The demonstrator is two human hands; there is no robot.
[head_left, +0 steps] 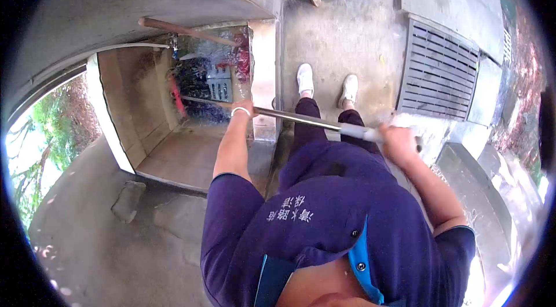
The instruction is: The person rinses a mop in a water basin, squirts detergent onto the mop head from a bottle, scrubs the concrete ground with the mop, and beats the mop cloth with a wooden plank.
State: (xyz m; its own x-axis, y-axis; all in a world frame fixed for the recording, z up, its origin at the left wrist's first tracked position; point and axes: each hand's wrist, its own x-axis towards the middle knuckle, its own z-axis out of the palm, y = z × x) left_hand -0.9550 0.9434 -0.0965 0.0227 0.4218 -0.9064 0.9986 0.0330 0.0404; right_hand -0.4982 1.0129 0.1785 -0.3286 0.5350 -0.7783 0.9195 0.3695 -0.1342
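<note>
Both my hands hold a long metal pole (301,119) that crosses in front of my legs. My left hand (245,108), with a white band at the wrist, is closed around it beside the basin's edge. Further right, my right hand (399,144) wraps round the pale grip near the dark end. Leftward the pole line runs into a tiled basin (191,156), toward a red piece (175,96); I cannot tell what kind of head it carries. A wooden stick (191,31) with a red cloth-like head (242,64) leans across the basin's far corner.
A white pipe (110,47) with a blue tap (174,46) runs above the basin. A grey crate-like piece (220,89) lies inside it. To the right is a slatted drain grate (441,70). Wet concrete floor (353,29) stretches ahead of my white shoes (305,80).
</note>
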